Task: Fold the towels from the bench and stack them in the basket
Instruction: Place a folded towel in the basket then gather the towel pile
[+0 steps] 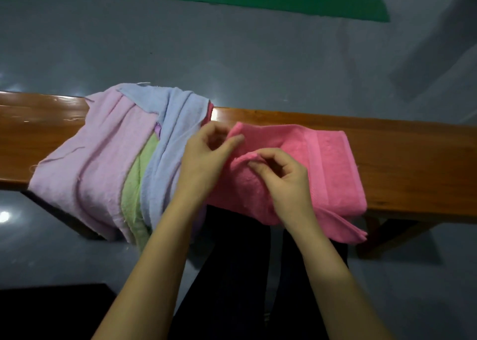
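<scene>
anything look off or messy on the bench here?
The unfolded pile is askew: pale pink, green and blue towels droop over the bench front edge toward the floor. The pink towel, pinched by both the left hand and right hand, also overhangs. No basket in view.

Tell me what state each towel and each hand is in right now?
Pink towel: partly folded on the bench, near edge overhanging.
Lilac towel: unfolded, draped.
Green towel: unfolded, mostly covered.
Blue towel: unfolded, draped.
Left hand: pinching the pink towel's corner.
Right hand: pinching its edge.
</scene>
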Demonstrator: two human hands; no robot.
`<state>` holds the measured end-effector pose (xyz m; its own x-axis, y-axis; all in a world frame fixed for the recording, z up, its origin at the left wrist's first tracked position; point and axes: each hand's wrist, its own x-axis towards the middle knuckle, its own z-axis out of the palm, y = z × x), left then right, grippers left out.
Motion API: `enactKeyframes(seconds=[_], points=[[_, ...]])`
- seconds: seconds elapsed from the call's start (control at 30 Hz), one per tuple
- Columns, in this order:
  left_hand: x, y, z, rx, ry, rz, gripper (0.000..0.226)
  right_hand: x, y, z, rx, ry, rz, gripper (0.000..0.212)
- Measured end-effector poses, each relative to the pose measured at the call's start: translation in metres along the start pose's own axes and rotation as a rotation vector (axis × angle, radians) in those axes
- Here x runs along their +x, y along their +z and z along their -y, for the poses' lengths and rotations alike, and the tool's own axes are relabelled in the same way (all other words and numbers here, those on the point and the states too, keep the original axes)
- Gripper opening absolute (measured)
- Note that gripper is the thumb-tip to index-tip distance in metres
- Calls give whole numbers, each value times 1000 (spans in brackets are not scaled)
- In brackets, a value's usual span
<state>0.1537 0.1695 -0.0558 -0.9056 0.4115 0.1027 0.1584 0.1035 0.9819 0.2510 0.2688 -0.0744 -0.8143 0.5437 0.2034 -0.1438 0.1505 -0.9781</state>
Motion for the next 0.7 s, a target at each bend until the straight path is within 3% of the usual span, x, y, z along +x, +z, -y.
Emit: enactKeyframes(seconds=[0.13, 0.27, 0.4, 0.57, 0.63, 0.7], points=[[-47, -2, -14, 71, 68, 141, 18, -19, -12, 17, -21, -39, 6, 27], [-76, -5, -24, 156, 122, 152, 26, -40, -21, 23, -60, -30, 33, 31], [-92, -2, -27, 204, 153, 183, 19, -55, -26, 29, -86, -20, 31, 35], [-99, -1, -27, 287, 242, 202, 14, -60, -35, 36, -191, -11, 153, 41], [-102, -2, -23, 316, 285, 240, 23, -60, -37, 37, -221, -25, 159, 32], [-109, -4, -12, 356, 273, 339, 47, -59, -40, 39, -223, -21, 100, 30]])
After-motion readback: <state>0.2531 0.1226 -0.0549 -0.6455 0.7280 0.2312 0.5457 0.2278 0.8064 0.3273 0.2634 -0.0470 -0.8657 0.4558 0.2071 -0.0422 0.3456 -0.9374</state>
